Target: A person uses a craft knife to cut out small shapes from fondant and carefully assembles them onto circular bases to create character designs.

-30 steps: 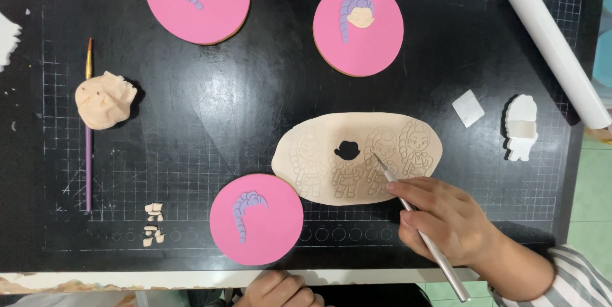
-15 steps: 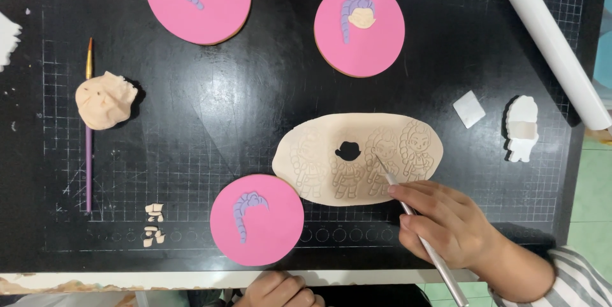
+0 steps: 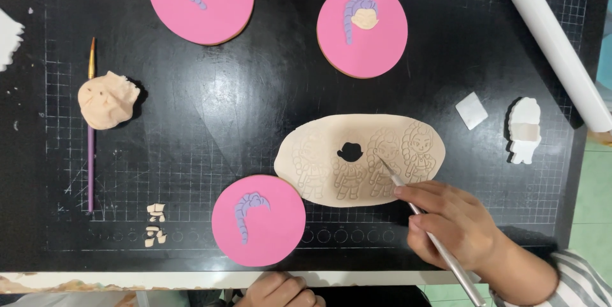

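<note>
My right hand (image 3: 456, 221) grips a thin silver pointed tool (image 3: 408, 195) like a pen, its tip resting on a flat oval sheet of beige fondant (image 3: 319, 154) embossed with several small figures. A dark head-shaped hole (image 3: 349, 151) is cut in the sheet. Just left of the sheet lies a pink round cookie (image 3: 258, 221) with a purple braid on it. My left hand (image 3: 277, 291) rests at the table's near edge, fingers curled, only partly in view.
Two more pink cookies (image 3: 201, 1) (image 3: 362, 29) with purple braid and beige face lie at the back. A beige fondant lump (image 3: 107, 100) and a purple brush (image 3: 90, 135) lie left. A white roll (image 3: 551, 39), a white cutter (image 3: 524, 130) and a small white square (image 3: 472, 110) sit right. Tiny beige cut-outs (image 3: 153, 224) lie near front.
The tool tip has shifted slightly along the embossed figure on the beige sheet. Everything else stays where it was.
</note>
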